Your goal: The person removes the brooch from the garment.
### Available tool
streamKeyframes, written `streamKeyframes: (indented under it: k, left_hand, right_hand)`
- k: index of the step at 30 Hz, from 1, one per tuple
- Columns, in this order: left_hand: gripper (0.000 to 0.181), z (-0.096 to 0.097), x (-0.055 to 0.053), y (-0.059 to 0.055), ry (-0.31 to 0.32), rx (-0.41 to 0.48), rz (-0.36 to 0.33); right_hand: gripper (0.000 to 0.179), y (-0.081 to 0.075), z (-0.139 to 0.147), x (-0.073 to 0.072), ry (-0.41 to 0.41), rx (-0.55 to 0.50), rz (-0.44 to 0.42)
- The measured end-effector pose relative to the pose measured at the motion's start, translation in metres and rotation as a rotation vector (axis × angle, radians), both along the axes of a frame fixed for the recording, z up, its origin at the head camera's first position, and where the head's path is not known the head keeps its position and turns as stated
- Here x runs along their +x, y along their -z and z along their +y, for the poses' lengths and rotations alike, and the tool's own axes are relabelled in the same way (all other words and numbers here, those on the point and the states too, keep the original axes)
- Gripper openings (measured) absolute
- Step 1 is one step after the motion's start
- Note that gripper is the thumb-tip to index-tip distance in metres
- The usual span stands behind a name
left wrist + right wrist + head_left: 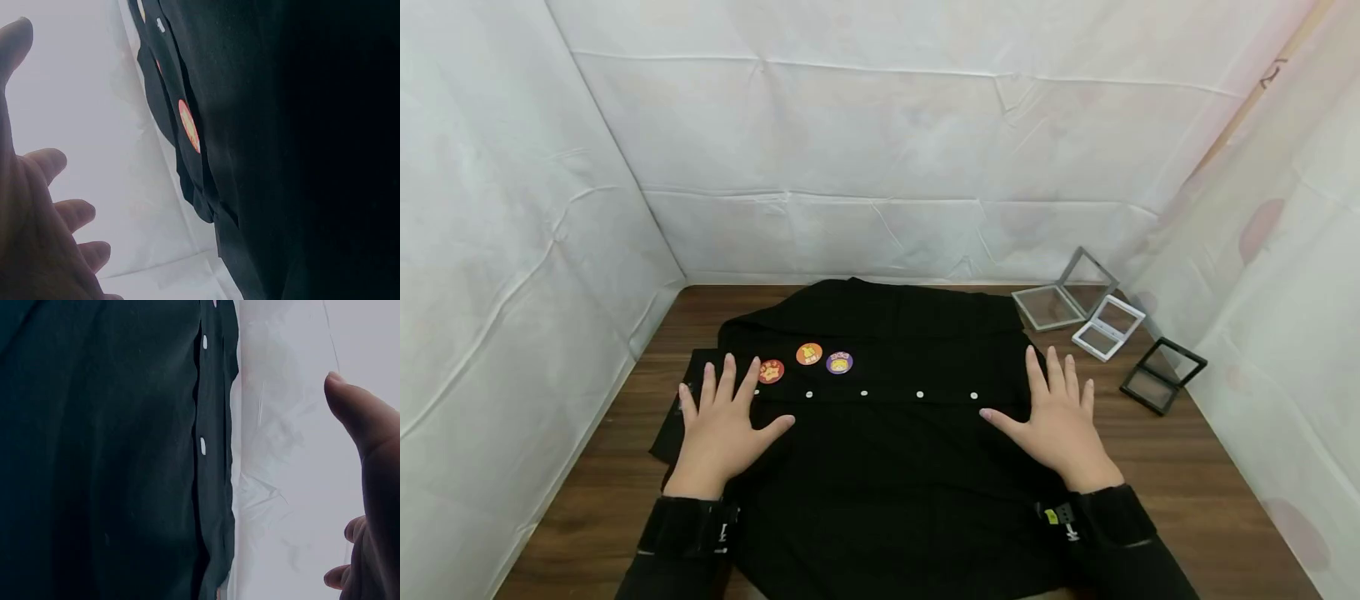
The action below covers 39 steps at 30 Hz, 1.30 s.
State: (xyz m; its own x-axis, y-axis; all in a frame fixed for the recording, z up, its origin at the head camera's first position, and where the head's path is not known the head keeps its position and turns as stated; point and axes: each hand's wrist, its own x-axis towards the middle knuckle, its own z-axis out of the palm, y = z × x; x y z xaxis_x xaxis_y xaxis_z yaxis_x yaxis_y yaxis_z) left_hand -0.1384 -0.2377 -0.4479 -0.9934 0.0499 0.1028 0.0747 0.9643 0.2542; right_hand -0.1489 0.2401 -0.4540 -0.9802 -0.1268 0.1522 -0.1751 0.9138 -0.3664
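A black garment with a row of white buttons (864,393) lies spread on the table, looking like a button-up shirt (880,467). Three round badges sit on its upper left part: a red one (771,372), an orange one (808,354) and a purple one (839,362). Over the shirt's left side my left hand (718,433) is spread with fingers straight, holding nothing. My right hand (1060,425) is spread likewise at the right edge. Both wrist views show the hands apart from the cloth, with the red badge (189,126) and buttons (203,446) beyond.
At the right of the wooden table (1210,517) stand three opened folding frames or compacts: a grey one (1048,307), a white one (1108,327) and a black one (1152,390). White cloth walls (880,150) enclose the back and both sides.
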Motion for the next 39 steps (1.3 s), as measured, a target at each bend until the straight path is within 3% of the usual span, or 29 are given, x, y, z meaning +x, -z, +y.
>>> streamKeyframes:
  k: [7,12,18,26,39]
  left_hand:
    - [0.105,0.001,-0.002,0.007,0.024,-0.012,0.007]
    - [0.102,0.004,-0.004,0.009,0.082,-0.034,0.012]
    - [0.099,0.009,-0.01,0.01,0.155,-0.006,-0.034]
    - [0.091,0.019,-0.03,0.009,0.237,0.007,-0.031]
    - [0.084,0.027,-0.071,0.01,0.374,-0.108,-0.103]
  right_hand:
    - [0.117,0.005,-0.011,-0.002,-0.023,-0.003,-0.031]
    - [0.117,0.01,-0.023,-0.003,-0.039,-0.001,-0.034]
    - [0.119,0.015,-0.04,-0.007,-0.085,0.021,-0.05]
    - [0.117,0.012,-0.07,-0.023,-0.222,-0.031,-0.135]
    - [0.104,0.004,-0.114,-0.062,-0.371,0.21,-0.159]
